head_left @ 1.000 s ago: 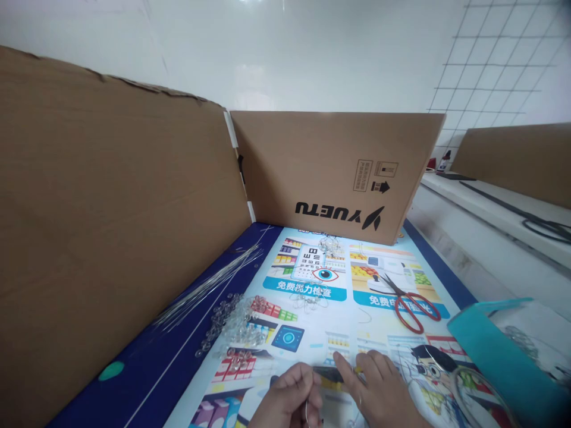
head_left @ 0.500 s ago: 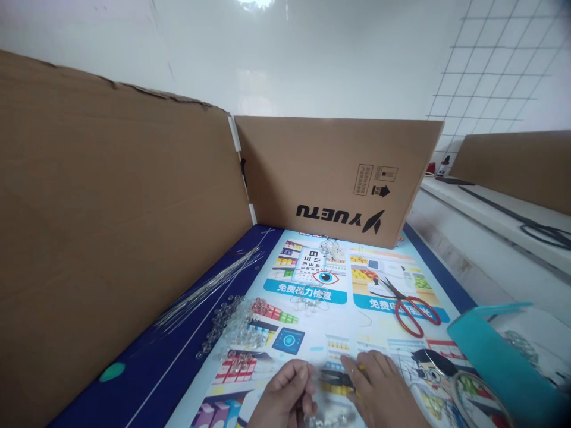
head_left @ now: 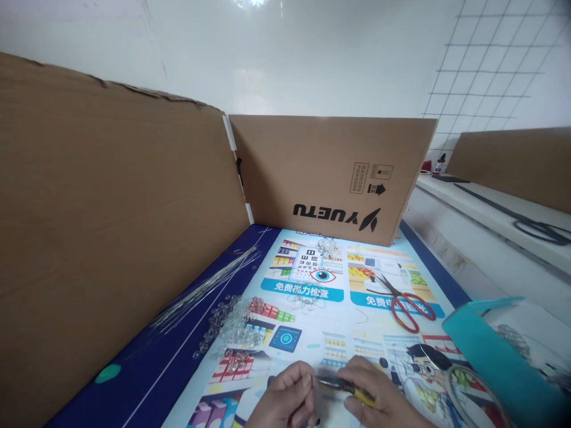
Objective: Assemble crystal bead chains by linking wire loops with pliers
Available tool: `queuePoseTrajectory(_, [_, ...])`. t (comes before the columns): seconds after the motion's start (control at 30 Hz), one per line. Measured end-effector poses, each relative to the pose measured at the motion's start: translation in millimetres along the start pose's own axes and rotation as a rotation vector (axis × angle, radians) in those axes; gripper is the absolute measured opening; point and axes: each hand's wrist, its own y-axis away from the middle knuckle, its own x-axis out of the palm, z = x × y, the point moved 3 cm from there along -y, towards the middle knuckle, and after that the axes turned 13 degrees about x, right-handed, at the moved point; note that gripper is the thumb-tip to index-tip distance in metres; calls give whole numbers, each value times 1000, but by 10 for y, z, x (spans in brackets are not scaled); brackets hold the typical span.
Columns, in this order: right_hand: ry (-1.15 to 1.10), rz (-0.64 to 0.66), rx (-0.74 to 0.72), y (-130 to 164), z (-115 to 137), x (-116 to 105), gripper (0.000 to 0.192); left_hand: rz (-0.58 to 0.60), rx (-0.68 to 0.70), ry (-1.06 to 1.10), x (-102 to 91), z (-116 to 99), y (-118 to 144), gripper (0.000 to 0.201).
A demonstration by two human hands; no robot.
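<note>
Low in the head view, my left hand (head_left: 285, 395) is closed in a pinch, and whatever is between its fingertips is too small to make out. My right hand (head_left: 377, 389) is wrapped round pliers (head_left: 341, 385) with yellow and black handles. The dark jaws point left and end close beside the left fingertips; whether they touch anything I cannot tell. Clear beads (head_left: 241, 327) lie in a loose heap to the left of my hands. Beyond the hands, a beaded wire piece (head_left: 306, 300) rests on the printed sheet.
Thin wires (head_left: 209, 285) lie along the left cardboard wall (head_left: 125, 208). Red-handled scissors (head_left: 410, 309) lie at the right. A coil of wire (head_left: 473, 386) and a teal box (head_left: 495, 351) are at the lower right. Another clear wire piece (head_left: 327, 246) sits near the back cardboard panel (head_left: 330, 172).
The pliers have turned and come up, with their jaws now beside my left fingertips. My right hand has closed further round the handles. The view has shifted slightly.
</note>
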Motion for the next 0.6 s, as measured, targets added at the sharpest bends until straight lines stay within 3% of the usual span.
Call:
queuePoseTrajectory(0.37, [-25, 82, 33, -18, 133, -42, 33, 149, -45, 47, -11, 66, 9, 30])
queuePoseTrajectory(0.6, [-55, 100, 35, -22, 153, -70, 37, 186, -54, 78, 15, 39, 17, 29])
